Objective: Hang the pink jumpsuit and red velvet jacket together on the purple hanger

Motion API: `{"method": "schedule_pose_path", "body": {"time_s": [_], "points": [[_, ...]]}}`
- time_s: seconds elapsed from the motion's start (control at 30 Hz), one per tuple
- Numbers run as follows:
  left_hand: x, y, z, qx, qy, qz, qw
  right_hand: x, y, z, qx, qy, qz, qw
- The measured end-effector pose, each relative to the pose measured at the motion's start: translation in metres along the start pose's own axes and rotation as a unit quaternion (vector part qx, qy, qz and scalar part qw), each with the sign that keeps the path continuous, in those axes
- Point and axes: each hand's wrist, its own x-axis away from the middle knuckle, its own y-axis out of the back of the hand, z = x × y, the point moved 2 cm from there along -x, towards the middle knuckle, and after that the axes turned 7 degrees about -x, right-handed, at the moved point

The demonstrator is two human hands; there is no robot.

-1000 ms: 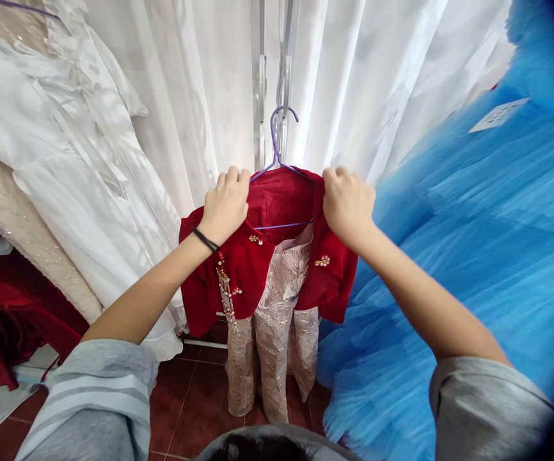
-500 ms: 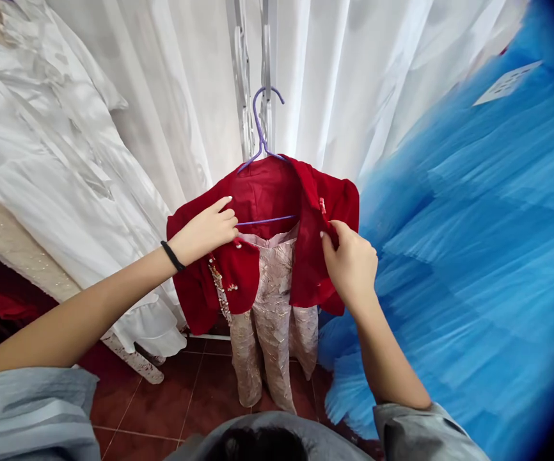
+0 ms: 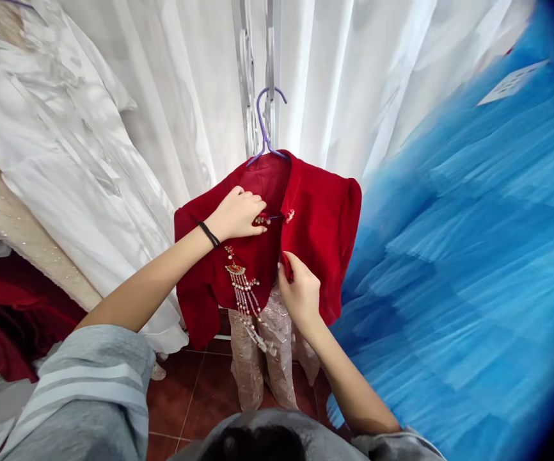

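A short red velvet jacket (image 3: 320, 224) hangs in front of me on a purple hanger (image 3: 263, 121). My left hand (image 3: 239, 214) grips the jacket's left-side front edge near the collar, its fingers curled over the cloth. Lower down, my right hand (image 3: 300, 289) pinches the opposite front edge between thumb and fingers. The two edges are close together, with a narrow gap between them. A beaded tassel brooch (image 3: 238, 275) dangles from the left-side panel, and a small floral button (image 3: 290, 216) sits on the right-side edge. Beneath the jacket shows a shiny pale pink garment (image 3: 277, 320).
The hanger hooks on a white metal rack (image 3: 271, 57) before white curtains (image 3: 185, 77). White dresses (image 3: 66, 141) hang at left, with dark red fabric (image 3: 8, 314) below. A large blue tulle dress (image 3: 469, 256) fills the right. The floor (image 3: 176, 397) is red tile.
Both hands have moved inward, drawing the jacket's front edges together over the pink garment. My right hand is also lower. The tassel brooch now faces me and hangs freely.
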Motion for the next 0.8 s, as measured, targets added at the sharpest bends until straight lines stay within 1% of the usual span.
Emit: {"method": "schedule_pose_path", "body": {"time_s": [0.07,0.13,0.2,0.23,0.27,0.3,0.33,0.4,0.43,0.5,0.57,0.6,0.63,0.7,0.77,0.8], "points": [[0.001,0.001,-0.004,0.004,-0.021,-0.008,1.000,0.004,0.003,-0.008,-0.014,-0.016,-0.050,0.999],[-0.001,0.007,-0.008,0.011,-0.026,-0.004,1.000,0.012,0.012,-0.004,-0.029,-0.013,-0.114,0.993],[-0.007,0.016,-0.007,0.055,0.010,-0.026,0.998,0.018,0.020,0.010,-0.055,0.008,-0.168,0.984],[-0.010,0.020,-0.006,0.086,0.039,-0.050,0.994,0.019,0.021,0.019,-0.069,0.019,-0.178,0.981],[-0.014,0.024,-0.003,0.115,0.071,-0.075,0.988,0.019,0.019,0.029,-0.079,0.027,-0.174,0.981],[-0.018,0.026,0.000,0.137,0.098,-0.094,0.981,0.016,0.013,0.037,-0.085,0.033,-0.156,0.984],[-0.021,0.025,0.004,0.152,0.119,-0.103,0.976,0.010,0.002,0.045,-0.088,0.038,-0.124,0.988],[-0.027,0.018,0.010,0.173,0.139,-0.095,0.970,-0.004,-0.027,0.052,-0.098,0.047,-0.047,0.993],[-0.028,0.012,0.012,0.192,0.143,-0.092,0.967,-0.012,-0.045,0.052,-0.107,0.049,-0.011,0.993],[-0.025,0.001,0.015,0.245,0.143,-0.118,0.952,-0.027,-0.079,0.043,-0.131,0.040,0.044,0.990],[-0.018,-0.005,0.014,0.287,0.127,-0.164,0.935,-0.040,-0.105,0.031,-0.157,0.021,0.071,0.985],[-0.014,-0.006,0.012,0.291,0.110,-0.178,0.934,-0.045,-0.112,0.025,-0.169,0.014,0.081,0.982],[-0.009,-0.007,0.009,0.278,0.091,-0.183,0.939,-0.047,-0.117,0.020,-0.177,0.009,0.093,0.980],[0.002,-0.007,-0.001,0.211,0.054,-0.169,0.961,-0.043,-0.116,0.013,-0.191,0.014,0.121,0.974],[0.014,-0.009,-0.009,0.132,0.043,-0.153,0.978,-0.023,-0.105,0.007,-0.211,0.031,0.134,0.968],[0.020,-0.012,-0.012,0.101,0.050,-0.152,0.982,-0.008,-0.098,0.002,-0.225,0.034,0.123,0.966]]}}
